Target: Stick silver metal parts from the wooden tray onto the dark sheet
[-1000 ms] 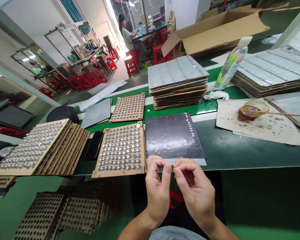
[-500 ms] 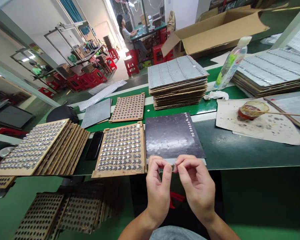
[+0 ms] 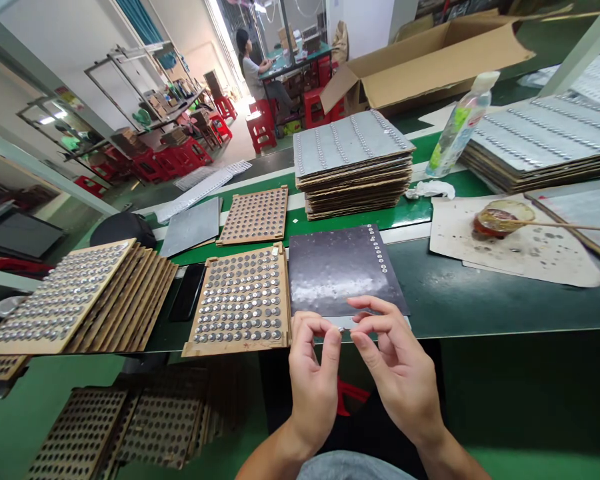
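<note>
Black sheet (image 3: 337, 273) at 12 o'clock has just one short row of silver dots (image 3: 379, 248) on its right edge and much bare space, our left hand (image 3: 313, 377) pinches narrow on something too small to see, and our right hand (image 3: 397, 367) is open a little.

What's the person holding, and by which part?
The left hand seems to pinch a tiny metal piece between its fingertips, too small to see which part; the right hand holds nothing.

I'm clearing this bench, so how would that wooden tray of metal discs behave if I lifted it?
The wooden tray will probably feel stiff, given its solid-looking frame. The round metal discs appear to sit in shallow holes, so they could slide or roll out if it tilts. Packed this densely, it may be heavy for its size.
</note>
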Demonstrator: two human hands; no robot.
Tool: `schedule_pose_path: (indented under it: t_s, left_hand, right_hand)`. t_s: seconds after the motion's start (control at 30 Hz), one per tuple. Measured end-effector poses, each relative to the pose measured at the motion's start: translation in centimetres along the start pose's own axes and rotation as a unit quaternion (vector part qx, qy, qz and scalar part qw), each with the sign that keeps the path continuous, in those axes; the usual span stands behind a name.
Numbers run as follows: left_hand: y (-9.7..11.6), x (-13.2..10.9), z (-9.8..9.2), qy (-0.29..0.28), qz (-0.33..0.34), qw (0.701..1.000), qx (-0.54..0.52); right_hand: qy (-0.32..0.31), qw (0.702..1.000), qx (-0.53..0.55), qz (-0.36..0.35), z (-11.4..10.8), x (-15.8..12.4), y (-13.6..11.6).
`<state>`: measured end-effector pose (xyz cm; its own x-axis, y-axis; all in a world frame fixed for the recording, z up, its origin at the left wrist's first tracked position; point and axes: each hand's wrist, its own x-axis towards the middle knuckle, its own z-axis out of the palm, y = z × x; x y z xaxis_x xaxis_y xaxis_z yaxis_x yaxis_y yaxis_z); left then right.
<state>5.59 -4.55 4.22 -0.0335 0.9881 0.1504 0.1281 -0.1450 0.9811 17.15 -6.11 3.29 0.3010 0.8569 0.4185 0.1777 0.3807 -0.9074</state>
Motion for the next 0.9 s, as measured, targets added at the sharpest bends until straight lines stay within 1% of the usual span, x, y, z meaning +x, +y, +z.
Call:
schedule_pose_path:
  t_s: [0.2,0.4,0.57,0.67,0.77,0.83,0.9]
  left_hand:
    - [-0.29,0.03,0.01,-0.003,0.007,1.000,0.011]
    - [-0.34,-0.12,-0.13,0.002,-0.002,1.000,0.004]
    - [-0.29,-0.25,-0.23,0.003,0.017,1.000,0.006]
    - [-0.15,-0.26,-0.23,0.000,0.027,1.000,0.009]
    - [-0.01,-0.23,-0.23,-0.002,0.040,0.999,0.017]
    - [0.01,-0.20,-0.27,-0.008,0.052,0.998,0.023]
    - [-0.04,-0.15,-0.35,-0.012,0.059,0.998,0.027]
  right_hand:
    - [0.002,1.000,-0.011,-0.014,0.32,-0.02,-0.02]
    - [0.018,1.000,-0.015,0.002,0.32,0.11,0.14]
    - [0.030,0.999,-0.001,0.030,0.61,0.21,0.10]
    - [0.048,0.997,0.037,0.057,0.86,0.28,0.01]
    - [0.061,0.988,0.110,0.086,0.97,0.44,-0.23]
    - [0.047,0.983,0.144,0.099,0.95,0.57,-0.44]
    - [0.017,0.981,0.153,0.115,0.91,0.73,-0.62]
